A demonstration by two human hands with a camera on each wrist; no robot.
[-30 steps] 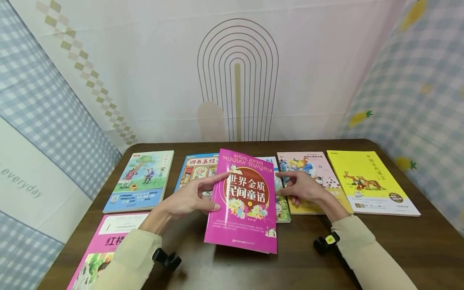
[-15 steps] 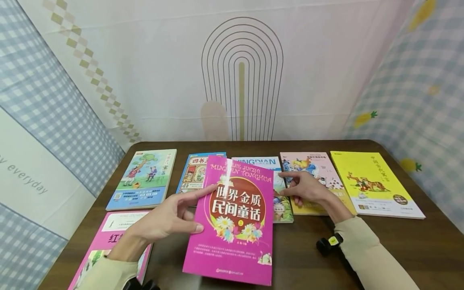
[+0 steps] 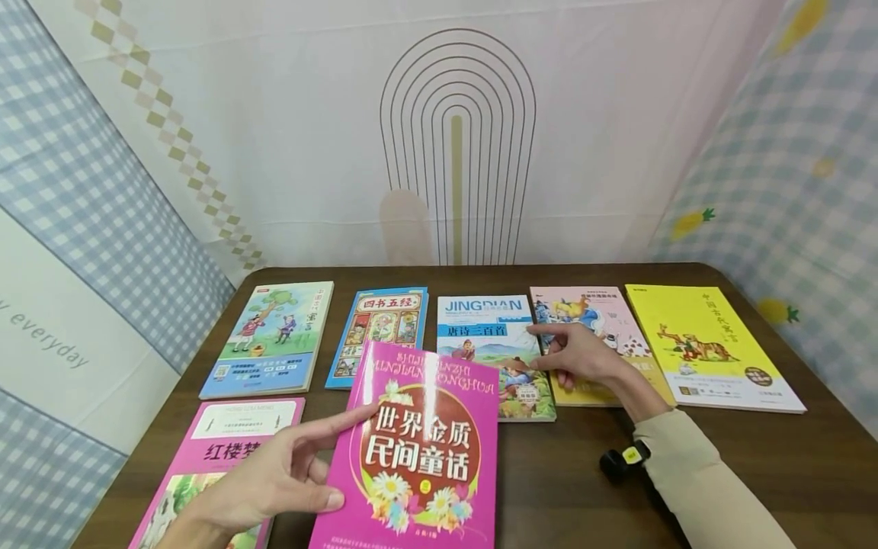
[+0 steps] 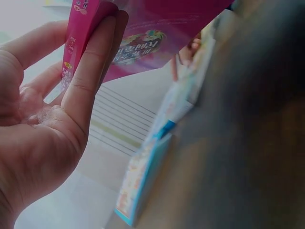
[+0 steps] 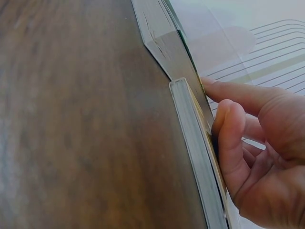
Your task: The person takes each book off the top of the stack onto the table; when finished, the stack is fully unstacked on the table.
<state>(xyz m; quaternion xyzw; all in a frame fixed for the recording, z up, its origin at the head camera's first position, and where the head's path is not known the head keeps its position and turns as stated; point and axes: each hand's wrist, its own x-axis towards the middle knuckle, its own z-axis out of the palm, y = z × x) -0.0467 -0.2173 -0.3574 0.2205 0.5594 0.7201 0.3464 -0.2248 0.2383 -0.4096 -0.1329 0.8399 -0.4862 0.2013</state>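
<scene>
My left hand [image 3: 267,480] holds a magenta storybook [image 3: 418,457] by its spine edge, thumb on the front cover. In the left wrist view the magenta book's spine [image 4: 76,52] lies among the fingers. The book is raised and tilted towards me, its lower end cut off by the frame. My right hand [image 3: 583,354] touches the right edge of a blue and white poetry book [image 3: 480,305] with index fingertip and thumb, set apart from each other. It lies over the pink and yellow book [image 3: 631,335]. In the right wrist view the right hand [image 5: 271,152] sits close over both books.
A green and blue book [image 3: 270,335], a blue-edged book [image 3: 380,320] and a yellow book [image 3: 709,343] lie along the back row of the brown table [image 3: 583,480]. A pink book [image 3: 206,457] lies at front left. A patterned cloth [image 3: 309,114] hangs behind.
My left hand has brought the magenta book down, nearer and to the left, uncovering the blue-edged book and the poetry book. The right hand stays at the poetry book's edge.
</scene>
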